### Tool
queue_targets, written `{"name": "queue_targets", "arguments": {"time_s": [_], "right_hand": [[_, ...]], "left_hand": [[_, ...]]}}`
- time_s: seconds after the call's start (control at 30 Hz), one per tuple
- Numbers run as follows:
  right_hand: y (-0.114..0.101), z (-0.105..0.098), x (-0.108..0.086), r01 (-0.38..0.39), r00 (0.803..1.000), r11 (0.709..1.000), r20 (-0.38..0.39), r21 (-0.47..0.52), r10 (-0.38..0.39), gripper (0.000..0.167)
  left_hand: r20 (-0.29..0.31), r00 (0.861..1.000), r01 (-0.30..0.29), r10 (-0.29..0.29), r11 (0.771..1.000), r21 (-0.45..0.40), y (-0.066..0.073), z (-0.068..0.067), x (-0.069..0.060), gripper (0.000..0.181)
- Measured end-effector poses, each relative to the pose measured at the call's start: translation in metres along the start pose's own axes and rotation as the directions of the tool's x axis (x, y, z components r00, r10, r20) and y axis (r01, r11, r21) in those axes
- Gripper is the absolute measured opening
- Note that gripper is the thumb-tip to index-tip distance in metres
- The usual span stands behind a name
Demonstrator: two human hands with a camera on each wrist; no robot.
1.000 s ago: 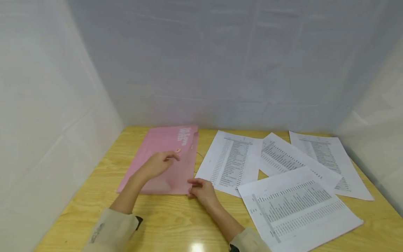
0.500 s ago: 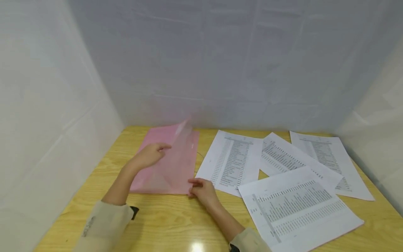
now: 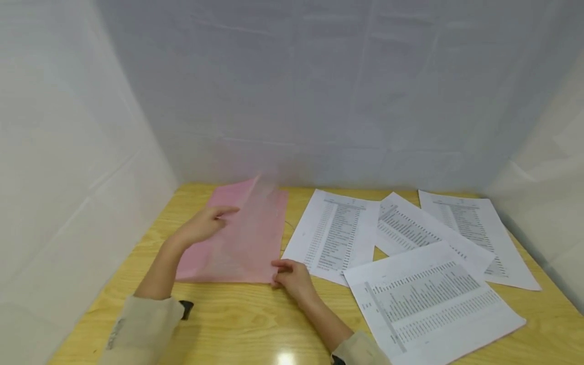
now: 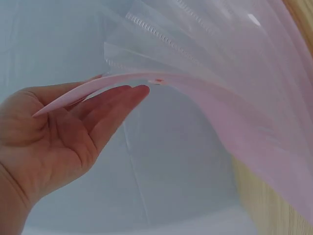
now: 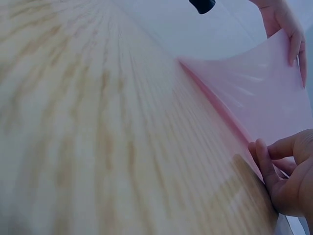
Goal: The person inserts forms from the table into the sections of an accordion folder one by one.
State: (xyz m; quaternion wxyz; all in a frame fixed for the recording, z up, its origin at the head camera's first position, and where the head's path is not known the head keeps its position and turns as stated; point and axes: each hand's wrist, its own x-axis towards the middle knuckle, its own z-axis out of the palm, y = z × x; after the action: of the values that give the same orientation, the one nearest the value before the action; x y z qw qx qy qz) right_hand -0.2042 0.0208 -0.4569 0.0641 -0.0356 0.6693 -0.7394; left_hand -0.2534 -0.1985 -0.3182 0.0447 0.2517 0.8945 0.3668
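A pink plastic document folder point(image 3: 260, 248) lies on the left part of the table, its front cover point(image 4: 222, 115) lifted and bent back to the left. My left hand point(image 3: 201, 227) holds that cover between thumb and fingers. Under the cover, transparent leaves point(image 4: 161, 36) fan out in the left wrist view, and a small red button shows on its outer side. At the folder's near right corner, my right hand point(image 3: 295, 283) pinches the edge with thumb and fingertips. The right wrist view shows this right hand point(image 5: 291, 171) low at the folder's edge.
Several printed sheets lie to the right: one upright sheet point(image 3: 335, 235) beside the folder, a slanted one point(image 3: 397, 235), one at far right point(image 3: 479, 228) and one in front point(image 3: 433, 309). Pale sheeting point(image 3: 319, 91) encloses the wooden table point(image 3: 246, 324) at back and sides.
The folder's cover has risen from lying flat and swung leftward with my left hand, baring the inside. My right hand stays at the near right corner. The papers have not moved.
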Motion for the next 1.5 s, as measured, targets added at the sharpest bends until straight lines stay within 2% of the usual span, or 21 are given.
{"name": "queue_targets", "arguments": {"time_s": [0.13, 0.33, 0.5, 0.7, 0.8, 0.87, 1.07, 1.17, 1.33, 1.5], "right_hand": [[-0.002, 0.001, -0.002, 0.012, 1.000, 1.000, -0.002, 0.013, -0.012, 0.034], [-0.002, 0.001, -0.002, 0.009, 1.000, 0.999, -0.017, 0.034, -0.009, 0.040], [-0.001, 0.001, -0.002, 0.016, 1.000, 0.998, -0.009, 0.054, -0.015, 0.044], [0.000, 0.001, -0.002, 0.029, 1.000, 0.997, 0.008, 0.067, -0.030, 0.044], [0.001, 0.001, -0.001, 0.027, 0.999, 0.997, 0.014, 0.075, -0.028, 0.045], [0.001, 0.001, -0.001, 0.021, 1.000, 0.996, 0.015, 0.085, -0.022, 0.045], [-0.002, 0.000, -0.002, 0.007, 1.000, 0.992, 0.018, 0.125, -0.009, 0.046], [-0.002, 0.000, -0.002, 0.005, 1.000, 0.990, 0.025, 0.142, -0.009, 0.046], [-0.002, 0.000, -0.002, -0.012, 0.999, 0.987, 0.039, 0.157, 0.006, 0.045], [-0.005, 0.000, -0.003, -0.017, 0.999, 0.988, 0.037, 0.154, 0.011, 0.044]], "left_hand": [[0.003, 0.999, 0.044, -0.044, 0.997, -0.056, 0.000, -0.006, -0.001, 0.044], [-0.025, 0.998, 0.050, -0.055, 0.985, -0.165, -0.003, -0.010, -0.005, 0.047], [-0.013, 0.994, 0.101, -0.108, 0.956, -0.277, -0.007, -0.017, -0.016, 0.048], [-0.020, 0.994, 0.094, -0.110, 0.919, -0.383, -0.022, -0.024, -0.021, 0.047], [-0.020, 0.994, 0.085, -0.105, 0.885, -0.458, -0.029, -0.027, -0.023, 0.047], [-0.024, 0.995, 0.071, -0.097, 0.853, -0.517, -0.033, -0.029, -0.024, 0.047], [-0.021, 0.999, 0.015, -0.041, 0.728, -0.686, -0.044, -0.034, -0.029, 0.045], [-0.025, 1.000, -0.008, -0.016, 0.678, -0.735, -0.047, -0.034, -0.030, 0.044], [-0.036, 0.999, -0.021, -0.010, 0.630, -0.776, -0.050, -0.033, -0.032, 0.043], [-0.036, 0.999, -0.022, -0.010, 0.617, -0.786, -0.050, -0.031, -0.033, 0.043]]}}
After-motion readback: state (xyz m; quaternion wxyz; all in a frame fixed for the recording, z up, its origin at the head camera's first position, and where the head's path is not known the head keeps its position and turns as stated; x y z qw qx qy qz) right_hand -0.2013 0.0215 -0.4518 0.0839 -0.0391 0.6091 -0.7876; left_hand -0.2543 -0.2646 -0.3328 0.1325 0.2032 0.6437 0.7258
